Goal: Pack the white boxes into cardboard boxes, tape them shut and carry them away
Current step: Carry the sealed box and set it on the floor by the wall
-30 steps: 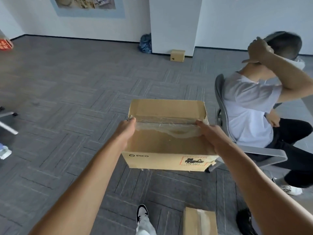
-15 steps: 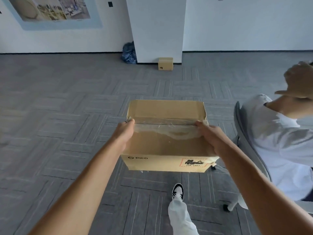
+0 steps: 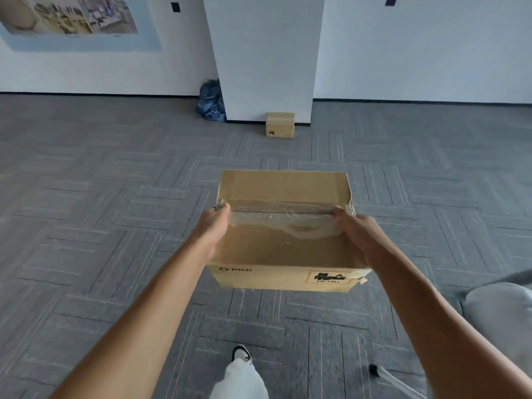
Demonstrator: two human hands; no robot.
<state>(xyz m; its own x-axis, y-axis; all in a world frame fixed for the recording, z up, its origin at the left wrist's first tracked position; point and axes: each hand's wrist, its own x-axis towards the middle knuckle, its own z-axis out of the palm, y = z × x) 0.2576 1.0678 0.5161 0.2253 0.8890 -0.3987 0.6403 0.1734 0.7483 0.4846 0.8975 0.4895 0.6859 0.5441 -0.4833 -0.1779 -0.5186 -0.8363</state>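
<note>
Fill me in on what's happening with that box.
A person is carrying a taped cardboard box across a grey carpeted floor, the left hand gripping one side and the right hand the other. Clear tape runs across the top seam. Ahead, a smaller cardboard box sits on the floor against a white pillar, with a dark bag beside it.

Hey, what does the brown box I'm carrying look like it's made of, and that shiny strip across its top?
The brown carried box looks like plain matte cardboard: tan, printed, frayed at one corner. The shiny strip across its top seam looks like clear plastic packing tape: glossy, wrinkled, see-through.
</note>
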